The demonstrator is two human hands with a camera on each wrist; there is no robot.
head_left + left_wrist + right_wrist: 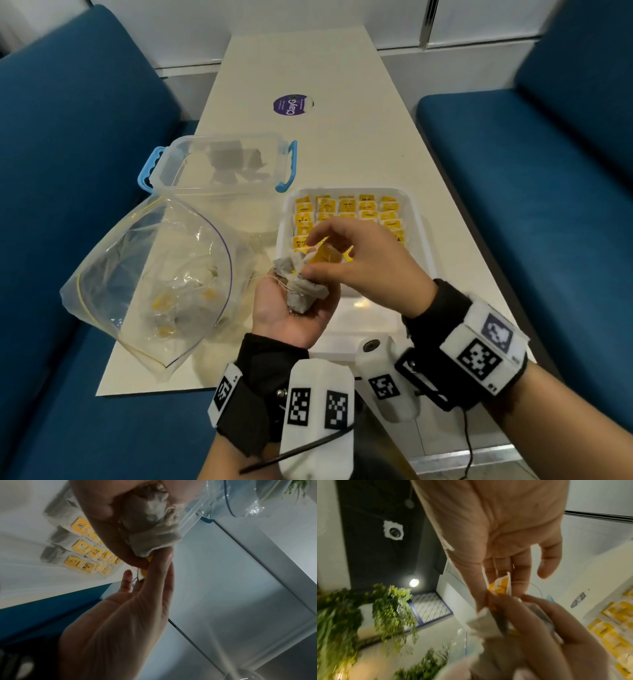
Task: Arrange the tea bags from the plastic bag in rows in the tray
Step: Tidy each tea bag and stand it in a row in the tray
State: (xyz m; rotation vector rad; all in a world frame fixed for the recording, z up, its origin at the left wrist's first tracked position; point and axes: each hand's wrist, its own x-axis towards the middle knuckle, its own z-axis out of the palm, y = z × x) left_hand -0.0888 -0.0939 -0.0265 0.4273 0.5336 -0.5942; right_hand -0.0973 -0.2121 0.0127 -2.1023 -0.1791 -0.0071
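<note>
My left hand (291,315) cupped round tea bags (301,291), right hand (363,260) pinching yellow tag (325,255) over tray (423,236).

Place: I sit in a café or office lounge booth.
Seating: blue upholstered benches (85,144) flank my narrow cream table (308,68).
Branding: a round purple sticker (291,104) marks the tabletop.
Decor: hanging greenery (390,608) and a recessed ceiling light (414,582) overhead.
</note>
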